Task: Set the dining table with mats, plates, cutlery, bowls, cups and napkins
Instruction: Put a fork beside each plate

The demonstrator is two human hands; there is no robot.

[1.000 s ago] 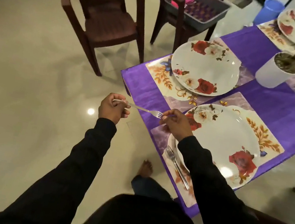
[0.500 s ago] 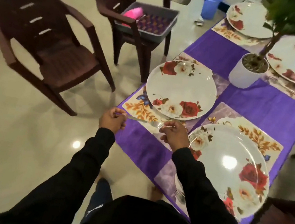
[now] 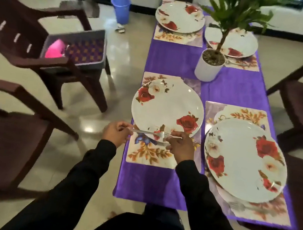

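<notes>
Here, four plates (image 3: 168,107) top four mats (image 3: 150,154).

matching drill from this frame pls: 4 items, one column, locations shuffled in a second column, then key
Items:
1. fork
2. potted plant
3. blue cup
4. grey tray

Places:
A. on the floor left of the table
B. on a chair seat
C. held between the left hand and right hand
D. standing mid-table on the purple cloth

Pairs: 1-C, 2-D, 3-A, 4-B
</notes>
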